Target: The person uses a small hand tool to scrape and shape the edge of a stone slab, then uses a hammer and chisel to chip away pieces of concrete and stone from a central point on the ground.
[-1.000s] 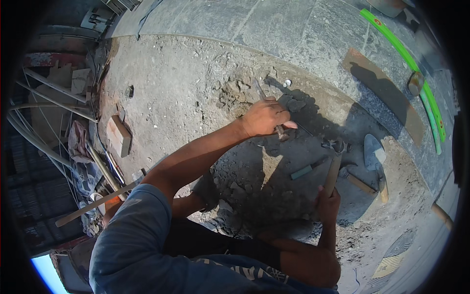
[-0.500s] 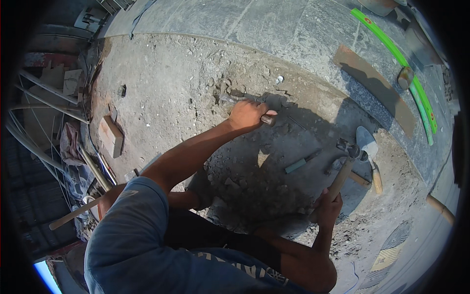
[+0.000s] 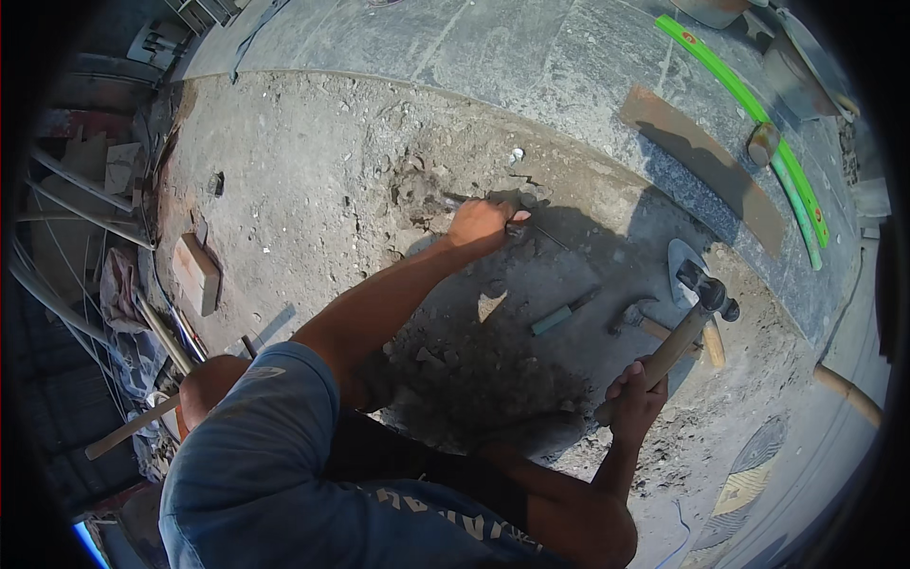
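Observation:
My left hand (image 3: 479,228) is closed around a chisel (image 3: 453,198), whose metal end reaches toward the broken edge of a rough pit (image 3: 417,190) in the concrete floor. My fingers cover most of the chisel. Lower on the right, my right hand (image 3: 637,396) grips the wooden handle of a hammer (image 3: 684,337). Its dark metal head is held up and away from the chisel, in front of the trowel (image 3: 681,258) on the floor. Beside that lies a second hammer (image 3: 637,316). A teal-handled tool (image 3: 553,322) lies between my hands, and a thin rod (image 3: 552,237) is near the chisel.
Dark rubble (image 3: 464,379) lies close to my feet. Beyond are a bright green level (image 3: 735,87), a brown-and-grey strip (image 3: 706,166) and a mallet (image 3: 763,144). A pale block (image 3: 196,275) sits at left, near bent pipes (image 3: 85,194). A bucket (image 3: 796,71) stands far right.
The hammer in my right hand has risen and swung right, its head now larger in view. My left hand keeps hold of the chisel at the pit. The whole view has shifted slightly.

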Demonstrator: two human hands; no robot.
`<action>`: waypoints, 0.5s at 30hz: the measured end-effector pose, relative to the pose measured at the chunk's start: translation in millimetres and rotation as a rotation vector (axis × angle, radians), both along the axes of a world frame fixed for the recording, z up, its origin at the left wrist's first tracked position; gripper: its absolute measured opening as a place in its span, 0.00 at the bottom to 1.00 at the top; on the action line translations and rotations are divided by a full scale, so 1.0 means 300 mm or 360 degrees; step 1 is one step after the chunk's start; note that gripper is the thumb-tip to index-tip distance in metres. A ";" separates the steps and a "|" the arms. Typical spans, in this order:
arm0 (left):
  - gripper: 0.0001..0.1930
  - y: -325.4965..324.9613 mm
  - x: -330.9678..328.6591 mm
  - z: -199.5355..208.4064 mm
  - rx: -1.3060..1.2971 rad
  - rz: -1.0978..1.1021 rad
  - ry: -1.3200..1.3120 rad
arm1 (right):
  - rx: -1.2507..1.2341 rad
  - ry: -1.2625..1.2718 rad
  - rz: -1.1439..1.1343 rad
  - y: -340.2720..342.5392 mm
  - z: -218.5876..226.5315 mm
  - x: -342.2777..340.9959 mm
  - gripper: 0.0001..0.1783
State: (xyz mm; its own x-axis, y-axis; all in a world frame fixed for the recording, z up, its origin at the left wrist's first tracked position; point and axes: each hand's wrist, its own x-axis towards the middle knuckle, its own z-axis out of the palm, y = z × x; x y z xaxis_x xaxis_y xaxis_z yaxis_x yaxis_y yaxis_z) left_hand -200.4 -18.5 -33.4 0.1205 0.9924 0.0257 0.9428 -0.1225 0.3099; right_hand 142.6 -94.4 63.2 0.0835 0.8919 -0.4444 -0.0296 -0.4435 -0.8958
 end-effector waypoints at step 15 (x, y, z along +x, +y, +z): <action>0.11 0.305 0.111 0.015 0.0018 -0.0140 -0.0048 | 0.0303 0.0380 -0.0140 0.090 -0.043 -0.206 0.11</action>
